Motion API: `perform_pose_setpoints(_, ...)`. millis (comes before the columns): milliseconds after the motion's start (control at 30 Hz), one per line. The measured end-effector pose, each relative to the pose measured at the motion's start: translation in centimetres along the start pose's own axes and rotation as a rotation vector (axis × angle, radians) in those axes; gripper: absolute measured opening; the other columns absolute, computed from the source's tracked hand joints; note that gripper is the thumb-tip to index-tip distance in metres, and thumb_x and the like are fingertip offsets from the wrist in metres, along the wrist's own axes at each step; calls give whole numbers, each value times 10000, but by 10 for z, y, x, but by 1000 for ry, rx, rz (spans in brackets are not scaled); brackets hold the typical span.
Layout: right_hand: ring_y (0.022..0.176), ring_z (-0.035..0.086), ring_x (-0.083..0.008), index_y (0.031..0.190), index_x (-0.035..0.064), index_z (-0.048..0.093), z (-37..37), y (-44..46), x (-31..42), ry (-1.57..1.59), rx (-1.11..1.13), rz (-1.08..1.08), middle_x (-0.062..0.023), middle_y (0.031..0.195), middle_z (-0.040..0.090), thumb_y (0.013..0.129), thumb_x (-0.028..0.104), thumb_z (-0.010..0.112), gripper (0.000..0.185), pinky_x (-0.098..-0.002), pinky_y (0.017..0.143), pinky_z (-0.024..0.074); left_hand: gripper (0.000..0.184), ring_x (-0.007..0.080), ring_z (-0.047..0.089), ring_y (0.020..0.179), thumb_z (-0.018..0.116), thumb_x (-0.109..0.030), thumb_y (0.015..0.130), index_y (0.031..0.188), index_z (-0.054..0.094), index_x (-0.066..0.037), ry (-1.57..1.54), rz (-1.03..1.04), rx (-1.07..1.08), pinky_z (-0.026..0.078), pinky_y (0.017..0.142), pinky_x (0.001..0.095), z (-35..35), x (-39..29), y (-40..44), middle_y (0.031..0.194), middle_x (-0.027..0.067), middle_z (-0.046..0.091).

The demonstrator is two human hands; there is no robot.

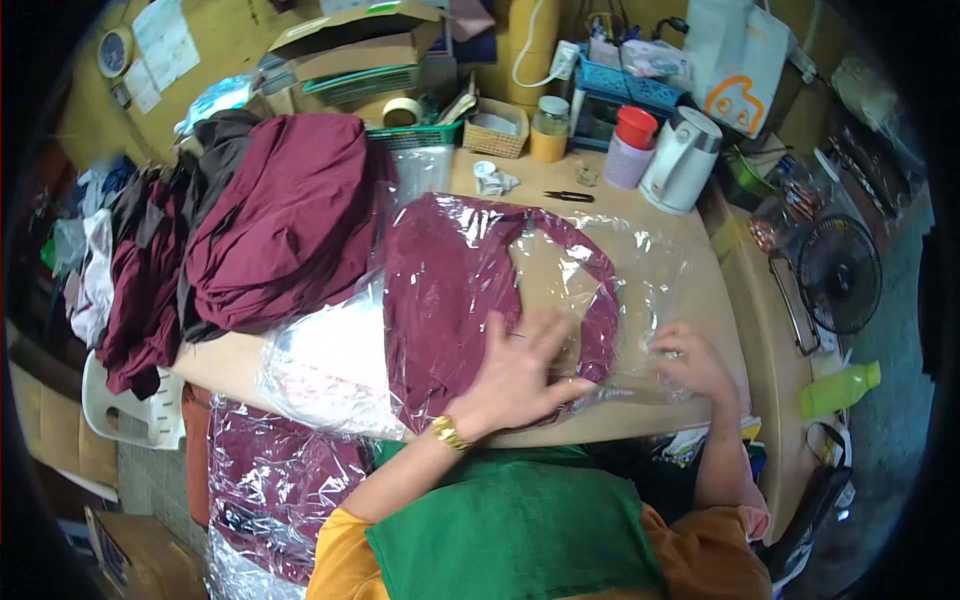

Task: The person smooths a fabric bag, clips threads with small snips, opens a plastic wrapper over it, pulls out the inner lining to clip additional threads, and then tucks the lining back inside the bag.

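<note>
A maroon garment (450,290) lies inside a clear plastic bag (645,265) on the table, with a long strap of it curving round to the right. My left hand (525,370) rests flat on the bag over the garment, fingers spread, a gold watch on the wrist. At the bag's right side is my right hand (690,360), its fingers bent and drawn together near the plastic edge; whether they pinch the film is too small to tell. More clear bags (330,365) lie to the left, partly under the bagged garment.
A heap of maroon and dark garments (290,220) covers the table's left. Small black snips (569,196), a jar (549,130), a purple cup (627,163) and a white kettle (682,160) stand or lie at the back. Bagged maroon garments (280,480) are below left.
</note>
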State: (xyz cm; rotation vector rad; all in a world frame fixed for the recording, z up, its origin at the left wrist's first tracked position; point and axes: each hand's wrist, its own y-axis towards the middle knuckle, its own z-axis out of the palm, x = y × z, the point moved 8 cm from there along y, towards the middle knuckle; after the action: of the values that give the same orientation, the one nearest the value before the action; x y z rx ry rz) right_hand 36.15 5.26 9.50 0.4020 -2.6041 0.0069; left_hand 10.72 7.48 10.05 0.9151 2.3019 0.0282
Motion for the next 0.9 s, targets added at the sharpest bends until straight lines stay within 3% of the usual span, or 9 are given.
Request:
perform_pose_setpoints(33,1019,614,-277,1032,-7,700,2,10,28,-4,8,-20,-144,1038,653,805,40,678,232,-336,916,471,790,374,323,1424,685,-497,842,1409,448,0,-165,36,26,103,1156,624,15,-9,6,1484,256,394)
perform_pose_setpoints(100,931,641,-225,1005,-41,684,30,14,59,765,275,274,-117,993,668,837,24,639,185,-315,896,488,739,355,458,1328,720,-410,841,1387,466,17,-373,97,34,196,1160,545,28,-26,17,1396,247,499)
perform_pose_setpoints(133,931,641,-225,1005,-41,684,34,15,64,763,288,266,-117,993,668,837,24,639,185,-315,896,488,552,345,582,1177,724,-266,844,1296,572,13,-475,96,-16,318,1107,488,29,-28,21,1252,206,620)
perform_pose_setpoints(300,1039,634,-191,1027,-65,645,45,34,36,1529,197,4,-139,1071,667,895,3,584,161,-309,948,481,257,302,657,1050,645,-29,816,1059,725,-49,-663,80,-261,396,1061,488,-13,-14,20,1115,129,698)
perform_pose_setpoints(433,1133,591,-266,1205,-31,589,57,66,50,804,235,-41,-131,1197,620,875,44,631,341,-359,1009,453,315,275,619,1160,586,-25,840,1122,706,-97,-527,265,-296,287,1119,586,-28,-46,26,1192,100,679)
perform_pose_setpoints(567,1386,357,-369,1397,89,487,110,125,172,360,447,-765,-201,1481,398,897,472,636,647,-543,1132,291,368,275,534,1274,601,-83,836,1197,661,-118,-380,615,-76,195,1165,592,21,-113,28,1304,98,614)
perform_pose_setpoints(700,1483,128,-402,1535,197,282,181,149,192,-207,397,-686,-188,1602,165,906,545,571,775,-629,1168,104,355,285,447,1356,639,-152,836,1186,656,-95,-350,727,16,155,1182,595,-8,-128,6,1371,100,553)
perform_pose_setpoints(800,1489,102,-402,1550,197,248,167,169,143,-358,292,-591,-188,1612,134,912,544,555,788,-643,1161,95,410,296,524,1253,746,-221,792,1169,667,-79,-403,423,-148,382,1069,477,-79,-70,-32,1334,132,570)
perform_pose_setpoints(900,1429,270,-398,1446,154,417,137,172,117,-357,17,-464,-208,1523,308,886,390,648,650,-607,1157,183,169,194,662,912,692,-42,850,1015,672,-8,-317,-367,-489,536,748,305,-113,57,-97,1022,115,673)
